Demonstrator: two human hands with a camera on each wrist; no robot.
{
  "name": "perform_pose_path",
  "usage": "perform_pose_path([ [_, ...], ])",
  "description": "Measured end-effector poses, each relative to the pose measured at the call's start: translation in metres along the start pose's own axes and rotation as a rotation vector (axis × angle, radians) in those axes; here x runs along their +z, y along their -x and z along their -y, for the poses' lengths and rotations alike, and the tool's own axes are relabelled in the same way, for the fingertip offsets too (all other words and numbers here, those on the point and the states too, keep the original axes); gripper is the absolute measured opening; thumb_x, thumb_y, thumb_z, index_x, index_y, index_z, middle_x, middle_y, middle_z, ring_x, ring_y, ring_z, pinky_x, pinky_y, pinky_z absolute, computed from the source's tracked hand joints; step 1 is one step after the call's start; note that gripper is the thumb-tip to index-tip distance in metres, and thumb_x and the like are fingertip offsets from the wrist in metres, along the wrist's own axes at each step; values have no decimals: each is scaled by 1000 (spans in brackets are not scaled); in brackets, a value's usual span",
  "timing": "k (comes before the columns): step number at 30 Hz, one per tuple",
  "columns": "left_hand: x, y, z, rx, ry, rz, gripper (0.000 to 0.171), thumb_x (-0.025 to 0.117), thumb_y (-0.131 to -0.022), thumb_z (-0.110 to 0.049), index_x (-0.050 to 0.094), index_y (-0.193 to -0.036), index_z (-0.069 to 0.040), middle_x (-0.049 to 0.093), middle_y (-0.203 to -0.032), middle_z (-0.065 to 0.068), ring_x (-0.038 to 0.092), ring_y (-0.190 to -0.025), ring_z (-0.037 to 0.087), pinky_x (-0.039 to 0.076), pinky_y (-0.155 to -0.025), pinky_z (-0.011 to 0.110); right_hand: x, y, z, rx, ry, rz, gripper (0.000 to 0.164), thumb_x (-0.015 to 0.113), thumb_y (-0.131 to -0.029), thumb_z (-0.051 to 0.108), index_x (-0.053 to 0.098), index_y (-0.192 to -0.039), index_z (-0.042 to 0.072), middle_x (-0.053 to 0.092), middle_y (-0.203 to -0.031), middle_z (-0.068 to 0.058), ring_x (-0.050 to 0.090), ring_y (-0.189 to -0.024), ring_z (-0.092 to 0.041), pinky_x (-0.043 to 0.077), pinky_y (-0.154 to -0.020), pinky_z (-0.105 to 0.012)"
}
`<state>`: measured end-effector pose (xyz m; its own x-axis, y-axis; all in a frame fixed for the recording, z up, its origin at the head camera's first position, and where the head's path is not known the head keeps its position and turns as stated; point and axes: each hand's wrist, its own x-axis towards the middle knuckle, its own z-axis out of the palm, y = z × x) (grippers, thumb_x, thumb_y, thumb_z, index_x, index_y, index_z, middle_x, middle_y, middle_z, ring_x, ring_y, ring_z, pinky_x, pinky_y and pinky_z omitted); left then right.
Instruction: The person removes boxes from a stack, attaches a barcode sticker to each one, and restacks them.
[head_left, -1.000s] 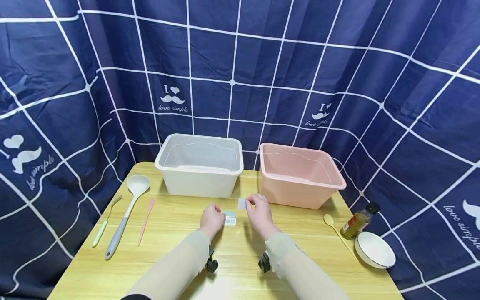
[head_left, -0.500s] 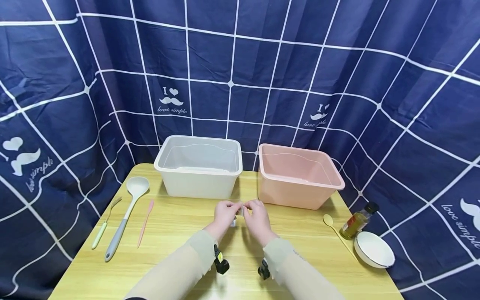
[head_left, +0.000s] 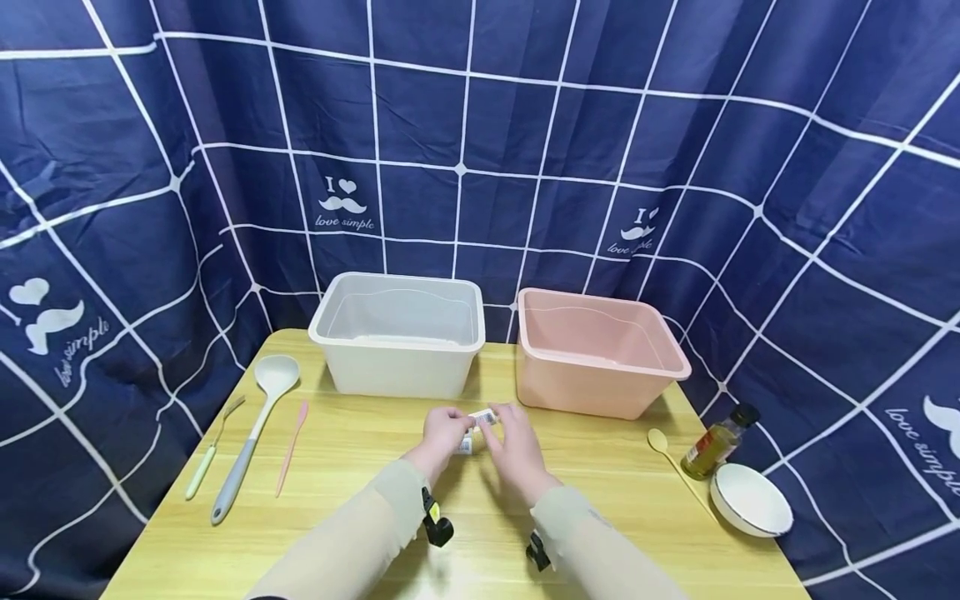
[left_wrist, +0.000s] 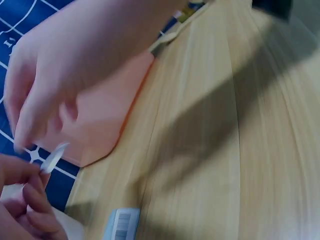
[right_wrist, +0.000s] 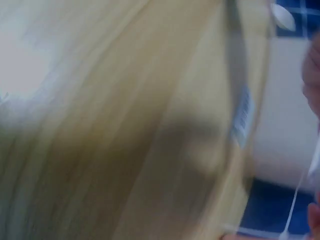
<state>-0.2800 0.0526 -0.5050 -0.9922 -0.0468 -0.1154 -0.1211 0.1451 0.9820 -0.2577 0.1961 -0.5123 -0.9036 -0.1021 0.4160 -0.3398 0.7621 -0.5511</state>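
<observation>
Between my hands is a small flat white piece (head_left: 484, 417) with a barcode. My left hand (head_left: 441, 438) pinches it with thumb and fingertips; in the left wrist view, the pale piece (left_wrist: 54, 158) sticks up from those fingers. Close on its other side is my right hand (head_left: 519, 450), thumb and forefinger apart. Whether the right fingers touch the piece is unclear; they are blurred in the left wrist view. A second small barcoded piece, white and light blue (left_wrist: 122, 223), lies on the wooden table below, partly covered by my left hand in the head view.
A white bin (head_left: 397, 367) and a pink bin (head_left: 577, 387) stand behind my hands. To the left lie a fork (head_left: 202, 467), a ladle (head_left: 243, 467) and a pink stick-like utensil (head_left: 291, 450). A yellow spoon (head_left: 678, 471), an oil bottle (head_left: 712, 450) and a white bowl (head_left: 750, 500) are at right.
My left hand has left the barcoded piece on the table and come to the small piece that my right hand pinched. The piece now shows its barcode between both hands.
</observation>
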Motion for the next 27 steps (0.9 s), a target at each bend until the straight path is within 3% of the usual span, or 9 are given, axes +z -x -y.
perform_pose_path([
  [4, 2, -3, 3, 110, -96, 120, 9, 73, -81, -1, 67, -76, 1, 60, -73, 3, 52, -67, 16, 45, -59, 26, -16, -4, -15, 217, -169, 8, 37, 68, -93, 16, 59, -124, -2, 60, -110, -15, 57, -102, -30, 50, -87, -45],
  [8, 6, -3, 6, 183, -158, 260, 11, 75, -81, -1, 65, -77, 0, 56, -69, 1, 49, -63, 14, 43, -56, 25, -28, -3, -26, 365, -412, 101, 29, 69, -86, -4, 60, -112, -12, 64, -94, -18, 62, -85, -28, 56, -78, -44],
  [12, 14, 0, 10, 202, -181, 308, 13, 77, -78, 1, 64, -77, -1, 57, -71, 1, 50, -66, 15, 45, -60, 27, -33, 4, -34, 493, -564, 145, 19, 67, -81, -14, 61, -98, -14, 62, -80, -14, 62, -70, -23, 58, -71, -43],
  [16, 27, 3, 15, 203, -186, 286, 14, 77, -79, 0, 63, -77, -2, 57, -71, 3, 51, -61, 15, 47, -58, 29, -34, 13, -43, 501, -536, 100, 14, 69, -79, -14, 62, -90, -10, 59, -75, -9, 57, -65, -15, 57, -66, -34],
  [22, 59, 10, 23, 125, -117, 290, 7, 69, -86, 0, 65, -82, -3, 59, -74, 4, 49, -48, 12, 50, -44, 28, -37, 27, -63, 502, -431, -25, 11, 67, -79, -12, 60, -85, -6, 55, -73, -6, 52, -66, -15, 47, -57, -22],
  [27, 84, 9, 17, 153, -100, 305, 7, 63, -86, 5, 67, -91, 2, 61, -78, 5, 53, -57, 13, 48, -50, 24, -46, 30, -79, 508, -378, -146, 11, 68, -81, -10, 60, -87, -4, 57, -76, -7, 53, -69, -17, 46, -58, -22],
])
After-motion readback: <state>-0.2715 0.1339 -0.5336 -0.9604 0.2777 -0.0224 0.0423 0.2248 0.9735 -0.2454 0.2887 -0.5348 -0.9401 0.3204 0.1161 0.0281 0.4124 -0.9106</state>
